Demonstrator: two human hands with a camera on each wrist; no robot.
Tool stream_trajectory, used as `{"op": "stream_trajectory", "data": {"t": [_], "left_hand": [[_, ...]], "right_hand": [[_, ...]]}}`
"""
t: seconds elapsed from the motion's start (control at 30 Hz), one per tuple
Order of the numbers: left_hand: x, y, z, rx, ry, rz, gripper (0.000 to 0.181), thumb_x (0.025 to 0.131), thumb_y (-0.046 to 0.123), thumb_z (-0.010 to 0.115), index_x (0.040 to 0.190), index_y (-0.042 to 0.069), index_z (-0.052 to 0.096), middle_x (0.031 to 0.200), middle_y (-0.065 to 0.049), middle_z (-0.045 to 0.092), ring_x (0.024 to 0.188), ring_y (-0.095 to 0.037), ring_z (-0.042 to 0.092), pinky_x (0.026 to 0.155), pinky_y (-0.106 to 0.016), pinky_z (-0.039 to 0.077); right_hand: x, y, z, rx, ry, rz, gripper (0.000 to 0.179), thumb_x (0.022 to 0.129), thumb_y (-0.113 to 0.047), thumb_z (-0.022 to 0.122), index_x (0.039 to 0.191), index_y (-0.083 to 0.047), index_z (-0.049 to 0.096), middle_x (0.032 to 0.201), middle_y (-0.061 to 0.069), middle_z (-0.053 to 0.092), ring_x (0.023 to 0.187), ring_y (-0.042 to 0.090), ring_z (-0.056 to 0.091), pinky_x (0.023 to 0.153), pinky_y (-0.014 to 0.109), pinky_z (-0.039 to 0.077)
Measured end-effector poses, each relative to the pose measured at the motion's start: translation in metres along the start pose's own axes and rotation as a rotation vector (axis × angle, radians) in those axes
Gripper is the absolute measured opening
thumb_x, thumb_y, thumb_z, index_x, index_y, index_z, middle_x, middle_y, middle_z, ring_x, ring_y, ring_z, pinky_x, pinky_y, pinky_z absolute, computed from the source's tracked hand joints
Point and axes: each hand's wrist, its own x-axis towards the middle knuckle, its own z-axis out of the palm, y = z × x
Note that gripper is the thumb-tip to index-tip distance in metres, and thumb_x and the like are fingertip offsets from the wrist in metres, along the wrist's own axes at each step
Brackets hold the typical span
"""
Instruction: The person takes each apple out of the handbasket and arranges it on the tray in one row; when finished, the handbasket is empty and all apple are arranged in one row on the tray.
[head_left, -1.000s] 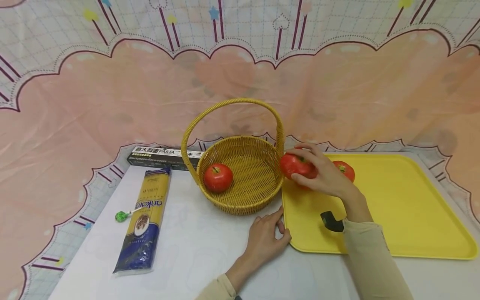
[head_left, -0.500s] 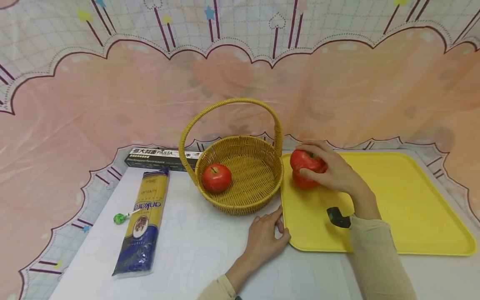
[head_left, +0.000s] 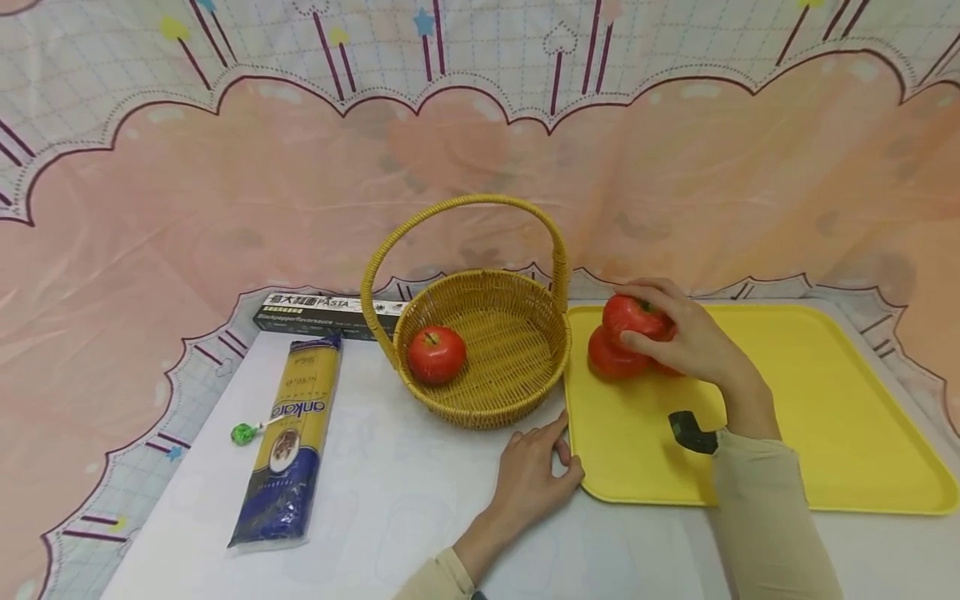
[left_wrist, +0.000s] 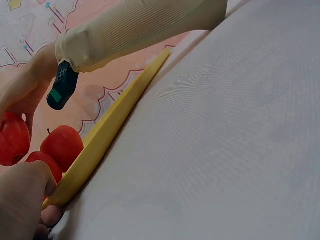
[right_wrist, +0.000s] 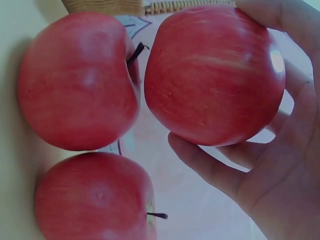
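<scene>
One packet (head_left: 287, 437) reads "ankara", one box (head_left: 322, 321) "PASTA", "Blackpepperflavorsauce"; right hand (head_left: 697, 337) grips glossy, streaked red apple (right_wrist: 215, 75); left hand (head_left: 531, 473) pinches yellow tray (head_left: 832, 408) edge.

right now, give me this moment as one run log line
right hand: holds apple over tray | left hand: grips tray edge | basket: one apple | tray: two apples

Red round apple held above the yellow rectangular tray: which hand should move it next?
Probably the right hand: it grips that apple; the left hand is occupied, pinching the tray by its edge.
</scene>
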Motion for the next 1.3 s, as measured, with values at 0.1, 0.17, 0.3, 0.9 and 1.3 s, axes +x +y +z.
{"op": "stream_trajectory", "data": {"t": [0.1, 0.17, 0.3, 0.9, 1.3], "left_hand": [[0.000, 0.001, 0.000, 0.000, -0.005, -0.002, 0.054, 0.077, 0.021, 0.061, 0.128, 0.003, 0.058, 0.065, 0.016, 0.054, 0.060, 0.002, 0.041, 0.069, -0.017, 0.033], [0.000, 0.000, 0.000, 0.005, -0.005, -0.004, 0.053, 0.078, 0.022, 0.061, 0.128, 0.004, 0.058, 0.065, 0.016, 0.054, 0.061, 0.002, 0.042, 0.070, -0.017, 0.034], [0.000, 0.000, 0.000, 0.015, -0.003, -0.005, 0.053, 0.077, 0.022, 0.061, 0.127, 0.004, 0.059, 0.065, 0.016, 0.054, 0.060, 0.002, 0.040, 0.069, -0.017, 0.034], [0.001, 0.000, 0.000, 0.009, -0.007, -0.002, 0.054, 0.077, 0.022, 0.062, 0.128, 0.004, 0.058, 0.065, 0.016, 0.055, 0.055, 0.002, 0.033, 0.066, -0.015, 0.030], [0.000, 0.000, 0.001, 0.011, -0.002, 0.000, 0.054, 0.077, 0.021, 0.062, 0.128, 0.004, 0.058, 0.065, 0.016, 0.056, 0.056, 0.002, 0.034, 0.066, -0.015, 0.030]], "right_hand": [[-0.002, 0.002, -0.004, 0.003, -0.010, 0.054, 0.056, 0.082, -0.035, 0.070, 0.134, -0.033, 0.050, 0.140, -0.001, 0.038, 0.116, 0.030, 0.048, 0.093, 0.058, 0.042], [-0.003, 0.004, -0.006, 0.003, -0.013, 0.082, 0.057, 0.082, -0.037, 0.069, 0.135, -0.032, 0.048, 0.141, 0.000, 0.038, 0.116, 0.031, 0.047, 0.092, 0.059, 0.041], [-0.005, 0.008, -0.010, 0.004, -0.012, 0.117, 0.057, 0.083, -0.039, 0.068, 0.136, -0.030, 0.047, 0.141, 0.003, 0.036, 0.118, 0.034, 0.045, 0.092, 0.062, 0.041], [-0.015, 0.015, -0.028, 0.002, -0.011, 0.203, 0.059, 0.086, -0.038, 0.065, 0.139, -0.027, 0.044, 0.142, 0.008, 0.035, 0.121, 0.037, 0.040, 0.091, 0.063, 0.040], [-0.019, 0.022, -0.036, 0.012, 0.013, 0.233, 0.059, 0.087, -0.037, 0.064, 0.140, -0.024, 0.042, 0.144, 0.010, 0.034, 0.120, 0.038, 0.041, 0.092, 0.063, 0.040]]}}
